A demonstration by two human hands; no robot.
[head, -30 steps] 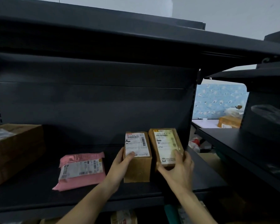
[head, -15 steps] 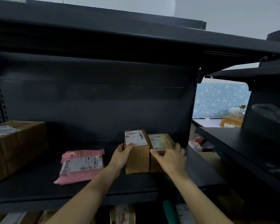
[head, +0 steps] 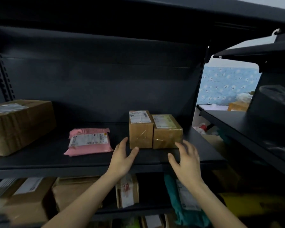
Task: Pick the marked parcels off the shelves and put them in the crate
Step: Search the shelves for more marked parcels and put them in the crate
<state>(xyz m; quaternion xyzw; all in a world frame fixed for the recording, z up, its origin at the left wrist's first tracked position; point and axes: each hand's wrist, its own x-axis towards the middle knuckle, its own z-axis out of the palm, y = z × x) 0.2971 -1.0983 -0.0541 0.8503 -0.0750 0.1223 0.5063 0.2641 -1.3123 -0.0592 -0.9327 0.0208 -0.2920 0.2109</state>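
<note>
Filling nearly the whole view, a dark metal shelving unit (head: 95, 83) stands with a solid back panel and one main shelf (head: 39, 162) running across the middle. At the shelf's left edge sits the largest item, a big taped cardboard box (head: 21, 125), its near corner turned towards the front. Towards the middle of the shelf lies a flat pink mailer bag (head: 89, 142) with a white label facing up. Right of it, near the shelf's right end and set back from the front edge, two small brown parcels stand side by side, touching: the taller left parcel (head: 141, 130) and the lower right parcel (head: 167, 132), each with a printed label on top. Whether either bears a mark cannot be read.

Below the main shelf, a lower level holds more cardboard boxes (head: 31, 198) on the left, a small upright taped package (head: 127, 191) in the middle and a teal bag (head: 183, 198) with a white label on the right.

Both bare arms reach up from the bottom edge. The left hand (head: 122, 157) hovers at the front edge of the shelf, fingers spread apart and empty, its thumb just at the lower front corner of the left parcel. The right hand (head: 186, 158) is likewise spread wide and holding nothing, just in front of the right parcel's lower right corner. Both parcels rest on the shelf.
</note>
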